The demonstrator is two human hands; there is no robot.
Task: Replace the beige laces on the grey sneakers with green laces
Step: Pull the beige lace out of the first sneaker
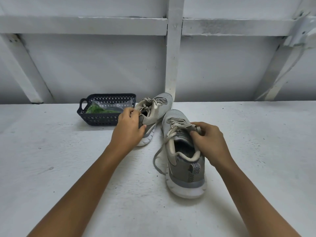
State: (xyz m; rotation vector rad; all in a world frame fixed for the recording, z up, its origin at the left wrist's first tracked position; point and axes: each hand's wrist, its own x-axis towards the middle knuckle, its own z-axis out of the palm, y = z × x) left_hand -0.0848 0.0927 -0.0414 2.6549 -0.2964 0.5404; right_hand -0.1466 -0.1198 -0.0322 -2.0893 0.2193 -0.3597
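Two grey sneakers with beige laces lie on a white surface. The nearer sneaker (184, 161) stands upright, heel toward me, and its loosened beige lace (158, 158) trails onto the surface at its left. My right hand (210, 142) pinches the lace at the top of its tongue. The farther sneaker (159, 106) is tipped onto its side, and my left hand (129, 129) grips its heel and collar. Green laces (95, 109) in a clear bag sit inside a dark basket (100, 119).
The basket stands just left of the tipped sneaker, close to my left hand. A white wall with raised beams rises behind the surface. One vertical beam (172, 65) meets the surface right behind the sneakers. The white surface extends left and right.
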